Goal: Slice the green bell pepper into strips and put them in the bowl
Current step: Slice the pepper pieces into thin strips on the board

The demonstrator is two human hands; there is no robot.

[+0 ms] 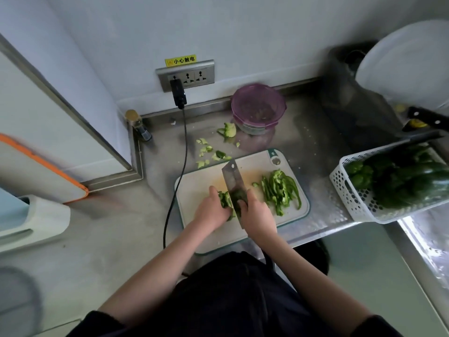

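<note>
The left hand point(211, 210) pins the green bell pepper piece point(226, 200) to the cutting board point(199, 188), steadying it beside the cleaver point(233, 183) gripped by the right hand point(256, 215). Cut strips point(281, 188) lie just right of that hand; the purple bowl point(257, 109), apparently empty, waits beyond.

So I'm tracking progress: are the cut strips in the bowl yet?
No. The strips lie on the cutting board, apart from the bowl.

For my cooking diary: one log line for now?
left hand holds pepper | right hand grips cleaver | strips on board
</note>
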